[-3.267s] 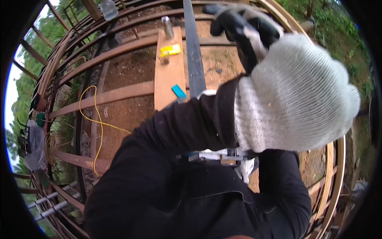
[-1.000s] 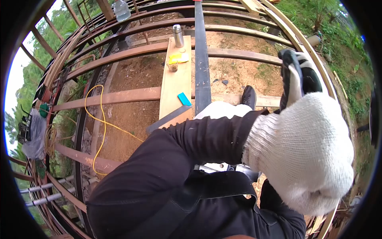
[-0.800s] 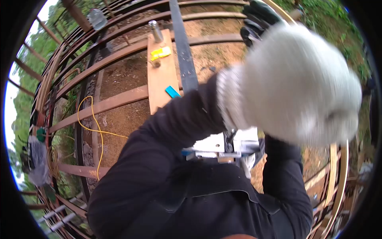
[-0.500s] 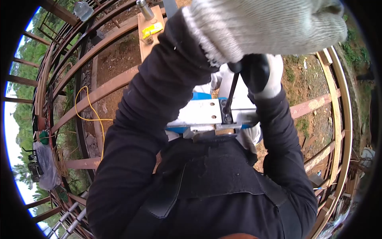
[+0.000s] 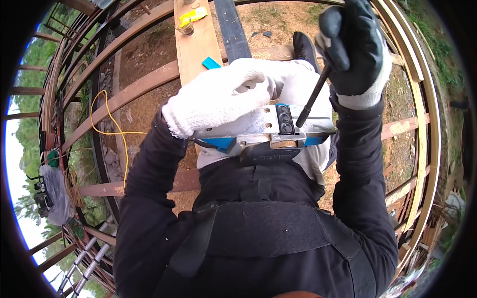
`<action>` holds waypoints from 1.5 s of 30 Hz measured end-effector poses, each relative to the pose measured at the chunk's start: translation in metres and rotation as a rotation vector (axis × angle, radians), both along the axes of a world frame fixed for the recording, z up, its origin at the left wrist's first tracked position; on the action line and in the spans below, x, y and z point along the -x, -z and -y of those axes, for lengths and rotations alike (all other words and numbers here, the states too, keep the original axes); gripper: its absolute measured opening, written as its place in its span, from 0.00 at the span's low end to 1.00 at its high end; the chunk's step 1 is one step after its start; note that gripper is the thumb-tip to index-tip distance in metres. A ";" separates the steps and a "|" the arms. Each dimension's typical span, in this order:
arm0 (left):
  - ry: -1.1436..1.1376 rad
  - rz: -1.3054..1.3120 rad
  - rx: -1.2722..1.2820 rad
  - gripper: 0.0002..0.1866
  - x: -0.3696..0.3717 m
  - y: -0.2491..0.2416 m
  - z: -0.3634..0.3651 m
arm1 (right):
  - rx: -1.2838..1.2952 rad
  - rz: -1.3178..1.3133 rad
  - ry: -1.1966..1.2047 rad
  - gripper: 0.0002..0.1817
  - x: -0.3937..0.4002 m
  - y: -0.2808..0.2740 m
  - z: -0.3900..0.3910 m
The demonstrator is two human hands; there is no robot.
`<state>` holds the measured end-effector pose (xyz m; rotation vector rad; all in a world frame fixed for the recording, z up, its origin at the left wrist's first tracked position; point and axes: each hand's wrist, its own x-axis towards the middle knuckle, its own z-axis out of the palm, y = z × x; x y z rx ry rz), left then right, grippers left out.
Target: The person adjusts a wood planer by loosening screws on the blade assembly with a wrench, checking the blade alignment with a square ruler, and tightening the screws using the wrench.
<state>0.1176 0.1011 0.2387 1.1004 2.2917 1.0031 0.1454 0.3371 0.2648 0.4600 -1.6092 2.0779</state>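
Planer (image 5: pixel 263 130), an electric one with a blue body and a bare metal sole turned upward, lies across the person's lap, just above the black apron. The left hand (image 5: pixel 218 97), in a white knitted glove, lies over the left part of the sole with its fingers closed down around the body, pinning the tool in place. The right hand (image 5: pixel 355 52), in a black-palmed glove with a white cuff, is raised above the right end of the planer, its fingers wrapped tight around the top of a thin dark wrench (image 5: pixel 312 102). The wrench slants down and to the left, and its lower tip meets the sole just beside the black blade clamp (image 5: pixel 284 119) with its row of bolt heads; whether the tip sits in a bolt cannot be told.

Beyond the knees, a pale wooden plank (image 5: pixel 196 47) runs away over the rusty steel beams (image 5: pixel 129 94) of an open frame, with bare earth below. On the plank's near part lies a small blue block (image 5: pixel 211 62); at its far end sit a yellow object (image 5: pixel 194 16) and a small glass (image 5: pixel 187 30). A dark steel bar (image 5: pixel 231 30) lies alongside the plank's right edge. A yellow cable (image 5: pixel 107 124) loops over the beams at the left.
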 end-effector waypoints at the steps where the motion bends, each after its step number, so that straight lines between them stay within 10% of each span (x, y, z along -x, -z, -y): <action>1: -0.009 0.018 -0.062 0.25 -0.002 0.007 0.003 | 0.084 0.038 -0.108 0.29 0.003 0.004 0.000; 11: -0.168 -0.078 -0.106 0.20 0.011 0.006 -0.001 | 0.259 0.190 -0.390 0.30 0.027 0.029 0.008; 14: -0.311 -0.030 -0.609 0.19 0.023 -0.026 -0.007 | 0.435 0.102 -0.661 0.30 0.035 0.038 0.008; 18: 0.189 -0.722 -0.959 0.21 0.042 -0.084 -0.015 | 0.341 -0.043 -0.865 0.25 0.040 0.041 0.000; 25: -0.220 -1.566 -0.402 0.17 0.056 -0.152 -0.072 | -0.266 0.314 -0.133 0.20 0.000 0.014 0.009; 29: -0.250 -1.194 -0.145 0.20 0.052 -0.143 -0.091 | -0.104 0.361 -0.127 0.16 -0.006 0.015 0.014; 32: -0.283 -1.219 -0.178 0.17 0.040 -0.148 -0.083 | -0.030 0.254 -0.249 0.13 -0.007 0.010 0.007; 35: -0.297 -1.217 -0.166 0.14 0.028 -0.154 -0.073 | 0.148 -0.075 -0.142 0.31 0.019 -0.005 -0.016; 45: -0.270 -1.248 -0.214 0.10 -0.006 -0.167 -0.088 | 0.683 -0.502 -0.608 0.25 0.025 -0.077 -0.010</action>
